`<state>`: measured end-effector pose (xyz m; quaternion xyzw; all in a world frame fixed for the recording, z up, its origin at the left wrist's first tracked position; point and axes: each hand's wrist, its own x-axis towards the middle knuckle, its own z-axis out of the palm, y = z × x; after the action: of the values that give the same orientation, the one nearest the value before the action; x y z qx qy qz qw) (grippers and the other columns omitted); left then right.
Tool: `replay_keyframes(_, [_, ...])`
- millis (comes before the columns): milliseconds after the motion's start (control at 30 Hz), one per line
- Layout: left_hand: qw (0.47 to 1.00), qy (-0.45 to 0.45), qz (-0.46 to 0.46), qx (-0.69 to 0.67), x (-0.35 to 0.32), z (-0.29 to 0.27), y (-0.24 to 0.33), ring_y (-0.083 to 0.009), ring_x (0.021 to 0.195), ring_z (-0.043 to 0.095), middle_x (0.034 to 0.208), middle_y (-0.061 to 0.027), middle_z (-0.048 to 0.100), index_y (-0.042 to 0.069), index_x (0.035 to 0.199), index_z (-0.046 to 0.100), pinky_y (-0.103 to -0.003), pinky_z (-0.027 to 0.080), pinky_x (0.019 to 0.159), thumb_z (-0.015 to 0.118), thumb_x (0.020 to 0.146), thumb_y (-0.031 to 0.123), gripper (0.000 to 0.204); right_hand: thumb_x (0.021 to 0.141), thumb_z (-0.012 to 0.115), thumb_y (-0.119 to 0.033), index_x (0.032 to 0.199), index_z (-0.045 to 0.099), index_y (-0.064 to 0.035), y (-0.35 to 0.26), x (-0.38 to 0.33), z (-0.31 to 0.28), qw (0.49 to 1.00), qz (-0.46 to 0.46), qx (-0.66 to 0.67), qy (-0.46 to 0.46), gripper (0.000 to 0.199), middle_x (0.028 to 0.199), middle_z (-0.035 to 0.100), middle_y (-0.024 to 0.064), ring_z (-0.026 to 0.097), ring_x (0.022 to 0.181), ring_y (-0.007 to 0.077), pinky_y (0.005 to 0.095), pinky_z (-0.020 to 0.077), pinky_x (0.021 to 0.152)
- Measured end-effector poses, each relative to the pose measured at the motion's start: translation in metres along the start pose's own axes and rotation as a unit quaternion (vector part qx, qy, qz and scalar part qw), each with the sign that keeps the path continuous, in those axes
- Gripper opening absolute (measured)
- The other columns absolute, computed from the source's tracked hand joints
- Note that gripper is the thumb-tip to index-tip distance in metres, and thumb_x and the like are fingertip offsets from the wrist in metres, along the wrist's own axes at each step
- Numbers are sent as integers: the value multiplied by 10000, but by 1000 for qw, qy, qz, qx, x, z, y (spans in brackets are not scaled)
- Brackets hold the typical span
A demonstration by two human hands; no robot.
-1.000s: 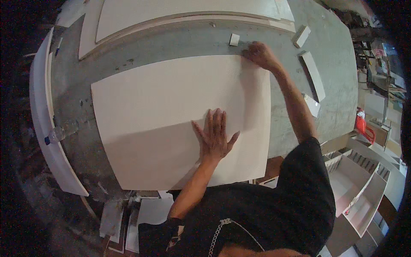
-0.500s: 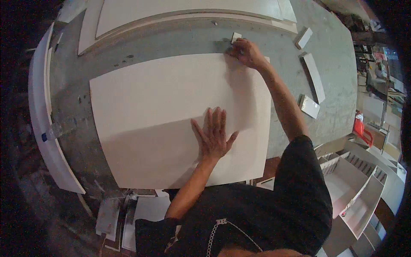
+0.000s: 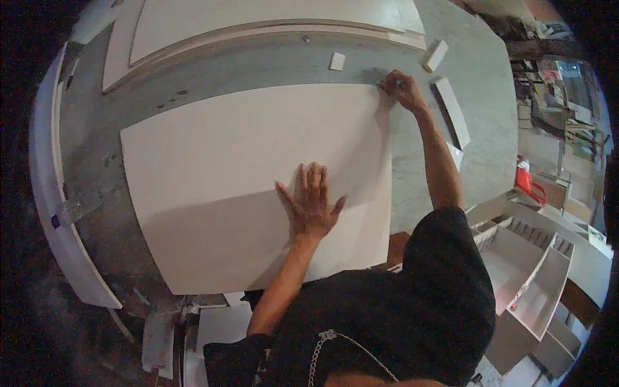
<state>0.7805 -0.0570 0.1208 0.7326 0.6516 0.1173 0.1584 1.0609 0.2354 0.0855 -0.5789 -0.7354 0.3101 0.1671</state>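
Observation:
A large white board lies flat on the grey-green table. My left hand rests palm down on the board, right of its middle, fingers spread. At the board's far right corner is my right hand, its fingers curled closed. Whatever they may hold is hidden. A small white block lies on the table beyond the board's far edge, left of my right hand.
Stacked white panels lie at the far side. On the right of the table are a short white strip and a longer one. A long panel and a clear bottle are at the left. Divided white drawers stand lower right.
My right hand has moved right, from beside the small block to the board's far right corner. My left hand stays flat on the board. The whole view has shifted slightly.

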Motion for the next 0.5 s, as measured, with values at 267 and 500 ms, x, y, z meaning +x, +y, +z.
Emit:
replay_keyframes(267, [999,26,19,21,0,-4,4,-348,1445,193,1538,-148,264,67,1465,333,-754,29,1056,440,935,557,729,867,689,-81,876,694,-22,14,-34,-21,986,32,128,100,59,813,668,47,620,768,136,298,494,696])
replay_keyframes(500, [999,-14,2,37,-9,3,-1,-340,1456,165,1557,-137,235,58,1472,324,-751,-18,1056,397,933,582,755,806,707,-88,835,683,-40,-27,-64,62,988,-72,47,130,61,777,611,86,606,726,204,317,476,662])
